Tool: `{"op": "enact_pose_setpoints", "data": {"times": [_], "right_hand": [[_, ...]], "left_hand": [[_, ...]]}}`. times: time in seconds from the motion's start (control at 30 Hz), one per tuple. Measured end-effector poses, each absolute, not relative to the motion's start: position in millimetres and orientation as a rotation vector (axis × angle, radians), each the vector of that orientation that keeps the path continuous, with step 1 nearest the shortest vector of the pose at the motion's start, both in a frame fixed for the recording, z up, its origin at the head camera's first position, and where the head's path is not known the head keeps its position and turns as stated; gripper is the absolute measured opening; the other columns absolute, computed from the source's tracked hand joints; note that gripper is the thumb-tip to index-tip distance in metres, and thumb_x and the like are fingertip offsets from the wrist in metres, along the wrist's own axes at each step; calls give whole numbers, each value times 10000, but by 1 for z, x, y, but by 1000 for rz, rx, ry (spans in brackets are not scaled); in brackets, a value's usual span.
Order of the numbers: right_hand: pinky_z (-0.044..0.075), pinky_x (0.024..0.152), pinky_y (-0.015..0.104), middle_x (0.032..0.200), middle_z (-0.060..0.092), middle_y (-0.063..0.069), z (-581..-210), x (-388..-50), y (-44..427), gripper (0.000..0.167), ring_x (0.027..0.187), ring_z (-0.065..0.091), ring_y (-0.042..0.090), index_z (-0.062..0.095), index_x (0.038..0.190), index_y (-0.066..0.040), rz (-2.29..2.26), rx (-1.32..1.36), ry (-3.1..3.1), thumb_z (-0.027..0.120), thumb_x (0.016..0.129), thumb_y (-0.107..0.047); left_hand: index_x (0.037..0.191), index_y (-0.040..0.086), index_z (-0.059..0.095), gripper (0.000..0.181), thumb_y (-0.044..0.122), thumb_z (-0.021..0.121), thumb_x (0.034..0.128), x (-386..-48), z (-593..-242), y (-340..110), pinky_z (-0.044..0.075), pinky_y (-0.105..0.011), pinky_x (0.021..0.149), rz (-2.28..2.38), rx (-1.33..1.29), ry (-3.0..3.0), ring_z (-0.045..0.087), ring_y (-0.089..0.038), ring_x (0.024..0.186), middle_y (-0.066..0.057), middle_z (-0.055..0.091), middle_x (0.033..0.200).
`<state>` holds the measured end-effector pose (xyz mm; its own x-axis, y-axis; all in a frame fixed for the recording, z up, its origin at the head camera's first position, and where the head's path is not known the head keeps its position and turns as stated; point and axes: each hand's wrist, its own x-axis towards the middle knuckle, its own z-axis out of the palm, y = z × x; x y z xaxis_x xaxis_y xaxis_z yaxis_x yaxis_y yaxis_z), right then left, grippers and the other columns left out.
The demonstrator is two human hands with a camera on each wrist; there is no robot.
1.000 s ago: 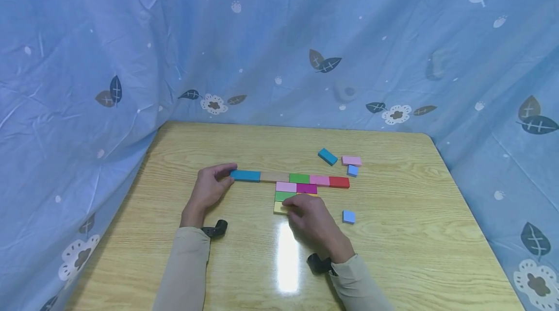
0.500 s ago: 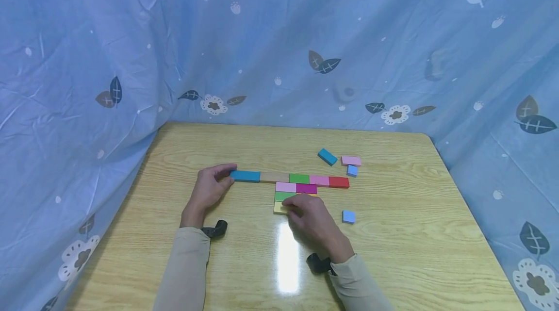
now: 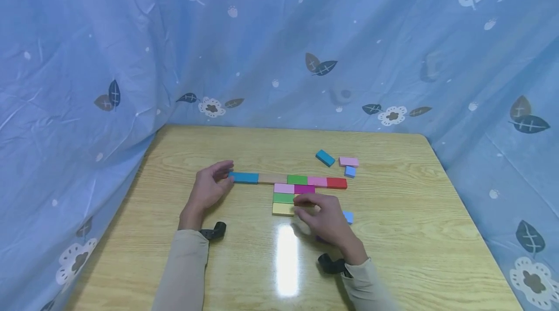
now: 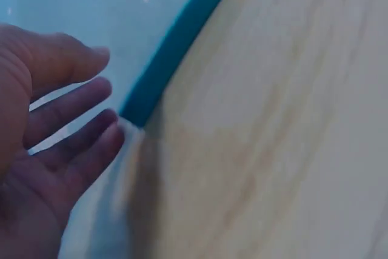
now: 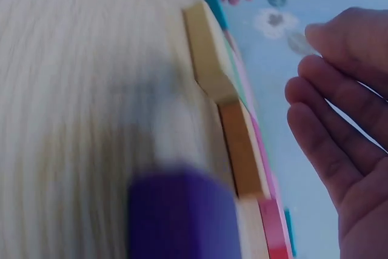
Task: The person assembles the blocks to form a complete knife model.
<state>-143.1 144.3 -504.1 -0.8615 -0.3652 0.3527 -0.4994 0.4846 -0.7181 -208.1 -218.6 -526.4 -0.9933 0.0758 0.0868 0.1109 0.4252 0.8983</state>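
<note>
Plainly, both hands hold nothing: the left hand [image 3: 207,188] has its fingers loose and spread around the left end of the long blue block [image 3: 243,178], with thumb and fingertips beside it; whether any tip touches cannot be told, since the left wrist view is blurred there. The right hand [image 3: 325,217] is slack too, fingers softly bent and grasping nothing, over the right side of the block layout.

Blue block starts the upper row, followed rightward by a tan block [image 3: 272,179], green block [image 3: 297,180], pink block [image 3: 317,182] and red block [image 3: 337,183], end to end. Below, left column: pale pink block [image 3: 284,188], lime block [image 3: 284,198], yellow block [image 3: 283,209]. Right column: magenta block [image 3: 304,188] shows — the rest is largely covered by the right hand. From the right wrist an orange block [image 5: 245,150] appears next to the yellow one.

Purple block [image 5: 182,216]: smeared and cut off by the lower edge of that view; from the head, only a dark sliver shows under the right hand. A light blue block [image 3: 348,217] is partly hidden behind the same hand — its left side cannot be seen
</note>
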Motion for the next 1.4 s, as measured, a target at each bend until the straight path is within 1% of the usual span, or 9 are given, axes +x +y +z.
{"op": "enact_pose_setpoints", "data": {"times": [0.17,0.23,0.37,0.5,0.6,0.8,0.93,1.1,1.4], "right_hand": [[681,949,394,1081,848,-2,-502,-132,178,204,1000,791,109,839,1118,-104,1456,594,-2594,876,923,-59],[675,955,359,1098,847,25,-502,-127,190,209,1005,783,94,834,1136,-99,1502,540,-2609,867,932,-66],[669,937,316,1117,844,59,-507,-115,214,213,1005,779,98,824,1161,-83,1566,475,-2619,857,950,-87],[644,980,240,1151,836,91,-515,-102,231,234,1045,791,144,817,1180,-94,1632,453,-2593,857,950,-78],[613,1021,196,1190,825,123,-520,-93,241,262,1104,783,124,806,1200,-71,1694,441,-2577,858,943,-62],[607,1030,197,1231,824,71,-523,-80,250,331,1177,742,34,799,1241,-111,1730,341,-2612,879,922,-75],[596,1018,166,1226,825,86,-529,-76,251,361,1162,751,42,802,1251,-119,1697,335,-2606,882,906,-44],[568,1031,129,1227,826,102,-535,-74,248,387,1164,766,78,802,1257,-90,1664,378,-2585,873,890,10],[539,1051,103,1217,836,9,-539,-73,245,383,1174,766,75,810,1249,-128,1624,358,-2633,888,890,-21]], "left_hand": [[1483,88,670,455,144,757,1040,-202,-508,-199,545,-633,1157,-1430,-252,-2657,686,-446,1328,-151,663,1529],[1460,80,687,445,145,775,1029,-199,-500,-186,540,-636,1164,-1326,-328,-2673,666,-448,1351,-162,659,1528],[1398,41,724,432,146,827,992,-191,-491,-158,507,-603,1216,-1171,-565,-2686,611,-412,1434,-160,691,1484],[1375,18,737,447,159,854,967,-181,-489,-135,483,-562,1251,-1053,-815,-2736,601,-380,1457,-145,700,1478],[1385,46,740,454,179,855,967,-174,-490,-123,474,-527,1266,-959,-913,-2814,592,-341,1477,-110,699,1492],[1396,105,747,477,220,877,952,-169,-494,-112,456,-493,1286,-846,-1024,-2932,533,-305,1539,-55,690,1515],[1355,97,764,456,199,890,929,-168,-498,-107,447,-483,1294,-820,-1089,-2947,518,-303,1553,-52,694,1507],[1358,85,764,419,150,842,952,-167,-501,-102,427,-489,1306,-813,-1121,-2942,517,-316,1553,-72,677,1532],[1333,123,786,342,157,809,993,-164,-507,-96,451,-467,1291,-805,-1033,-2980,542,-294,1537,-56,668,1546]]}}
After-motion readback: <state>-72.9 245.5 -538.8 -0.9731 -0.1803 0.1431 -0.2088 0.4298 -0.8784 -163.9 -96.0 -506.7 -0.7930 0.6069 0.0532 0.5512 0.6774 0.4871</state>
